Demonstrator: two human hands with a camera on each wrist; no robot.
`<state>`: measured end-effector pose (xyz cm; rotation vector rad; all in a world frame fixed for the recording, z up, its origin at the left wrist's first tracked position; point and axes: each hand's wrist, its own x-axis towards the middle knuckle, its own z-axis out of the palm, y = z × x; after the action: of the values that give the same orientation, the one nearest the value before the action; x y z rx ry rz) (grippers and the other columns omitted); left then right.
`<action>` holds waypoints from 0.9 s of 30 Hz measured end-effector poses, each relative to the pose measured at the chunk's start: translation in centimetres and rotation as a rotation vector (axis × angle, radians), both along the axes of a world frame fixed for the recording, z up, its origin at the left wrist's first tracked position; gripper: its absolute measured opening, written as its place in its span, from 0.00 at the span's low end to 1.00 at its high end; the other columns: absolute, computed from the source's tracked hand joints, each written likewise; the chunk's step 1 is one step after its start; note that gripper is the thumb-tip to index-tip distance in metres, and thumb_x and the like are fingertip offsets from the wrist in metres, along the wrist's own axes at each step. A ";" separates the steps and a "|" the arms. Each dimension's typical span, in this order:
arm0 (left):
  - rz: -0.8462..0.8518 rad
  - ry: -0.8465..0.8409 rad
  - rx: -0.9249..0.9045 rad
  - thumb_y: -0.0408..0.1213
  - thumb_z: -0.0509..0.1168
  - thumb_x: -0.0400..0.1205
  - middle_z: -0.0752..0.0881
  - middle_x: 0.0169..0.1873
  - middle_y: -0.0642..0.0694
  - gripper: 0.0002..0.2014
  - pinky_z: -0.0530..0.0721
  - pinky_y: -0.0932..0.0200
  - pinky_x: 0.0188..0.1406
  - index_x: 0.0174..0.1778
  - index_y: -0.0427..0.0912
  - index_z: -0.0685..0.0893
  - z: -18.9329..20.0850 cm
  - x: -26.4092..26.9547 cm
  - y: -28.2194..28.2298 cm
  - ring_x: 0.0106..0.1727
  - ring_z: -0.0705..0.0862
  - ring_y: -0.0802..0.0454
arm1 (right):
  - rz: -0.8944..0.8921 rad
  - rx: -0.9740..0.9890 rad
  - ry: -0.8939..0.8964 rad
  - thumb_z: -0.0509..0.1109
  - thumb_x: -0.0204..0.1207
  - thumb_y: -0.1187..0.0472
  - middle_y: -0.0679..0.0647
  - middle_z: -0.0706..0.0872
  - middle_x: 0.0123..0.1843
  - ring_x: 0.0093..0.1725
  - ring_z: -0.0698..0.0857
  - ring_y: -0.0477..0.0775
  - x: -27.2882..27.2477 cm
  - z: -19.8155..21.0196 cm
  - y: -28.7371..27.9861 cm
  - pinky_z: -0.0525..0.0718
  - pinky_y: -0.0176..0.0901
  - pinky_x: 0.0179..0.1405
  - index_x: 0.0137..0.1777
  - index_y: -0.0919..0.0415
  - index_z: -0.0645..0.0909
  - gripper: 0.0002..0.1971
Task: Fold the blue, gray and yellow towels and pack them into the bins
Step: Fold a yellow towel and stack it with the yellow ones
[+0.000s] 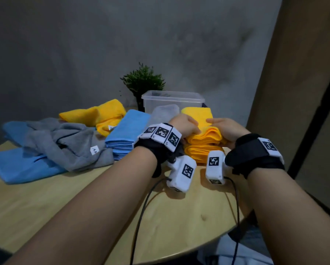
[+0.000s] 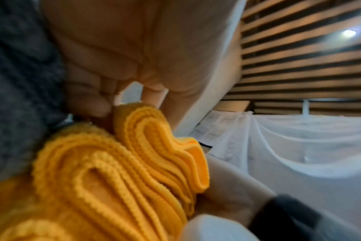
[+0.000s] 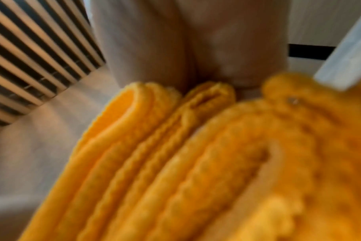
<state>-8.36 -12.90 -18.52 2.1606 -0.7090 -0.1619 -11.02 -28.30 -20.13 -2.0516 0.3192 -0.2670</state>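
A stack of folded yellow towels (image 1: 206,136) stands on the table's right side, in front of a clear plastic bin (image 1: 172,98). My left hand (image 1: 187,127) grips the stack's upper bundle from the left. My right hand (image 1: 225,131) grips it from the right. In the left wrist view my fingers (image 2: 89,101) curl onto the yellow folds (image 2: 113,171). The right wrist view is blurred, with my right hand (image 3: 196,40) above the yellow layers (image 3: 175,163). A folded grey towel (image 1: 166,111) lies against the bin. Folded blue towels (image 1: 125,134) are stacked to the left.
On the round wooden table (image 1: 160,217), at the left, lie a crumpled grey towel (image 1: 64,142), a loose blue towel (image 1: 22,165) and a loose yellow towel (image 1: 95,115). A small green plant (image 1: 143,81) stands behind the bin. Cables trail from my wrists.
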 end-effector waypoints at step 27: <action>0.586 -0.276 0.480 0.33 0.56 0.84 0.81 0.65 0.38 0.14 0.76 0.53 0.58 0.56 0.45 0.87 0.2 7.7 17.8 0.63 0.77 0.38 | 0.203 -0.277 -0.029 0.67 0.80 0.55 0.64 0.78 0.71 0.71 0.76 0.64 1.6 6.5 17.8 0.76 0.53 0.63 0.70 0.68 0.77 0.23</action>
<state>-0.67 4.85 -18.29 2.7911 -0.1582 0.3121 -9.46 -10.54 -13.60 -2.3310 0.0563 -0.2254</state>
